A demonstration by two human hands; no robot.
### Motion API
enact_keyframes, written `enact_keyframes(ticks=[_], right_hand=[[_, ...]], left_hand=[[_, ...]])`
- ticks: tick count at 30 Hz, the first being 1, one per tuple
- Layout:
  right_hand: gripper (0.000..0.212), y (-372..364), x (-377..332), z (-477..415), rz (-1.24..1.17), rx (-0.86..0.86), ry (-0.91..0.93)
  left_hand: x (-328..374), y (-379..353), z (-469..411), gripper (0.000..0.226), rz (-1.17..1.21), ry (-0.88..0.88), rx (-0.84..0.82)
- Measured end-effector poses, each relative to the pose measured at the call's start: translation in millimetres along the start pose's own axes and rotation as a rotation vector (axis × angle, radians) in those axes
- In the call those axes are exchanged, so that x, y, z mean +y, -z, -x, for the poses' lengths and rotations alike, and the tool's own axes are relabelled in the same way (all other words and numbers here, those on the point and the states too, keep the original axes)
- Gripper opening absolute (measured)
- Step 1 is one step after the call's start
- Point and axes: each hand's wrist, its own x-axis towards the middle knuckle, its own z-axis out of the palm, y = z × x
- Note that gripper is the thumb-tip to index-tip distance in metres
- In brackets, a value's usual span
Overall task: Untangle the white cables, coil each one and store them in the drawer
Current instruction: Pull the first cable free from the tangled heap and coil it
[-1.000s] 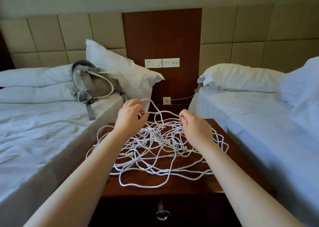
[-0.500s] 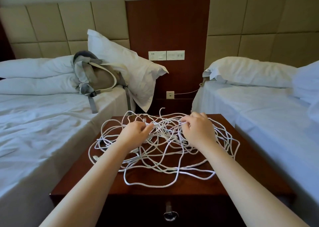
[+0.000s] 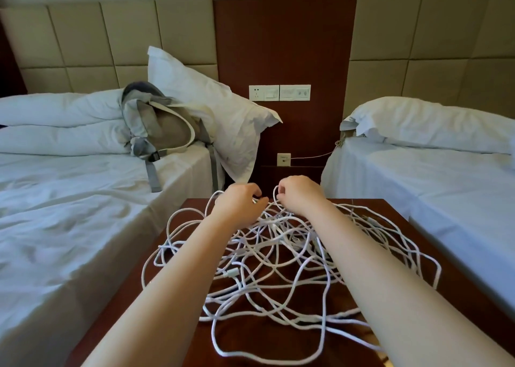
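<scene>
Left hand (image 3: 239, 200) and right hand (image 3: 298, 196), lowered from a raised strand, now meet at centre frame (fingers curled, each pinching a loop). The white cables (image 3: 278, 258) sprawl knotted across the nightstand (image 3: 264, 336); untangling has barely begun.

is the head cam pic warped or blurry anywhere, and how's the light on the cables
Head view: wide-angle bowing curves the headboard panels. Light is soft and even, with only faint shadows under the white cables on the nightstand. The strands by the left hand and right hand look a little smeared, and the near loops are sharper.
</scene>
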Motion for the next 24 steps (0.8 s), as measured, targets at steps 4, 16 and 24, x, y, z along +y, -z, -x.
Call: enact_keyframes(ticks=[4,16,24], right_hand=[[0.022,-23,8,-21,0.018,-0.138,-0.041],[0.015,-47,14,-27,-0.268,0.180,-0.098],[0.018,-3,13,-16,-0.494,0.379,0.060]], left_hand=[[-20,-23,-2,0.031,-0.114,0.015,-0.153],[-28,-28,-3,0.031,-0.196,0.077,-0.203],[-3,0,-5,0.047,0.018,-0.036,0.067]])
